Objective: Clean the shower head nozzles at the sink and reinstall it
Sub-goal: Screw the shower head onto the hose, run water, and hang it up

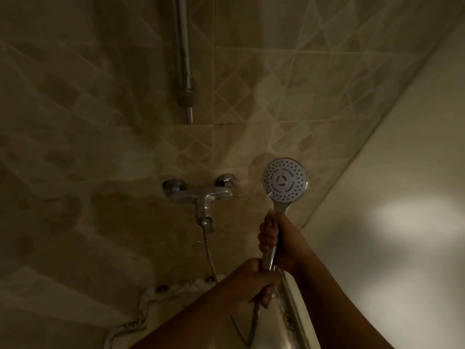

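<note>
The round shower head [285,180] faces me with its white nozzle plate and dark holes, held upright in front of the tiled wall. My right hand [270,234] grips the chrome handle just under the head. My left hand [256,280] grips the bottom end of the handle, where the hose [253,323] joins it. The hose runs up from the chrome mixer tap [201,195] on the wall and loops low behind my forearms.
A chrome riser rail with its holder bracket [186,93] hangs on the beige tiled wall above the tap. A pale wall or door panel [392,197] closes off the right side. The room is dim.
</note>
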Motion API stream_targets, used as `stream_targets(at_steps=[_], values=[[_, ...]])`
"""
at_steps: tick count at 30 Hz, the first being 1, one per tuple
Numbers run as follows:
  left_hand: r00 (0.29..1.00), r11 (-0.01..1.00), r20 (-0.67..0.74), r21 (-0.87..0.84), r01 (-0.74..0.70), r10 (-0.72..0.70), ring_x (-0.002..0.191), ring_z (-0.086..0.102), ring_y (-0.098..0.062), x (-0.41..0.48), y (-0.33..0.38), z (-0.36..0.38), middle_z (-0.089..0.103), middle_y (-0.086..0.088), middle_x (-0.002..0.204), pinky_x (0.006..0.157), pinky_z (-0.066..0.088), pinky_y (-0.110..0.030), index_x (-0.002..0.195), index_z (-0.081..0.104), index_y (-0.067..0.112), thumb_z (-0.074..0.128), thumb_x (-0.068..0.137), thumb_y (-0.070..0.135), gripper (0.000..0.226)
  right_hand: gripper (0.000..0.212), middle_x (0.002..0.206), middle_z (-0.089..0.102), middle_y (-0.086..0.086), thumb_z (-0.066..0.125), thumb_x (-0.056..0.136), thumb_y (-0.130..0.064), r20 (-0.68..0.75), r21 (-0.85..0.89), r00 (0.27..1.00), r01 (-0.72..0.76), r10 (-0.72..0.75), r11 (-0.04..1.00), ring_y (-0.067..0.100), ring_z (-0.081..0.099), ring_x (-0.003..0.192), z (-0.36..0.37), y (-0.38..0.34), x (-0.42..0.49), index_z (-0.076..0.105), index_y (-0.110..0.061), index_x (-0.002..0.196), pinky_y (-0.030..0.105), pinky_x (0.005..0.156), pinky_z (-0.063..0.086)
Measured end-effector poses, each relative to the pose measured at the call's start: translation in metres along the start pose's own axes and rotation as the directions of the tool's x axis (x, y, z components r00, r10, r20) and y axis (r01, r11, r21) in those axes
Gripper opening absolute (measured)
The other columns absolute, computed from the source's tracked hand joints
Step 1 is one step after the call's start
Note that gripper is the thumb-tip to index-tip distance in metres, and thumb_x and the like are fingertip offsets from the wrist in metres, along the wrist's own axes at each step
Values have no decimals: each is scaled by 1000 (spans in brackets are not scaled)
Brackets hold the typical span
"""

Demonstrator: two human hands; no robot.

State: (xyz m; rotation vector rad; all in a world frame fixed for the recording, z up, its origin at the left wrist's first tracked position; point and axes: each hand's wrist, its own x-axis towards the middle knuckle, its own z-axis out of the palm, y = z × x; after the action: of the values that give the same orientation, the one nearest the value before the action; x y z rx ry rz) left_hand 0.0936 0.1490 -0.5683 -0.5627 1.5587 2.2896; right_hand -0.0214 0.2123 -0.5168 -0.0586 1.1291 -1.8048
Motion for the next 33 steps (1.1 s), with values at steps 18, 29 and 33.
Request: stream_targets(at_steps=[18,29,33], values=[[915,952,-399,298,71,57,78,65,-8,-3,35,-138,70,-1,90,65,49,-22,89,66,23,66,91,30,8,41,56,47,3,62,90,-49,-489,-246,862,11,-134,969,18,43,47,-30,45,-6,55,-11,74,28,46,38],[818,972,-574,209,109,32,96,61,-24,6,46,-138,63,0,97,86,47,-42,108,59,20,53,84,68,54,55,70,56,14,41,99,-52,-510,-525,813,-36,-281,850,24,54,57,-50,35,-28,58,0,88,37,56,49],[881,997,-473,-67,-36,0,116,52,-23,8,48,-140,60,-2,119,105,36,-52,111,60,25,52,90,59,40,50,73,63,18,45,100,-45,-525,-575,757,20,-388,818,29,62,62,-56,31,-32,60,1,85,45,66,56]])
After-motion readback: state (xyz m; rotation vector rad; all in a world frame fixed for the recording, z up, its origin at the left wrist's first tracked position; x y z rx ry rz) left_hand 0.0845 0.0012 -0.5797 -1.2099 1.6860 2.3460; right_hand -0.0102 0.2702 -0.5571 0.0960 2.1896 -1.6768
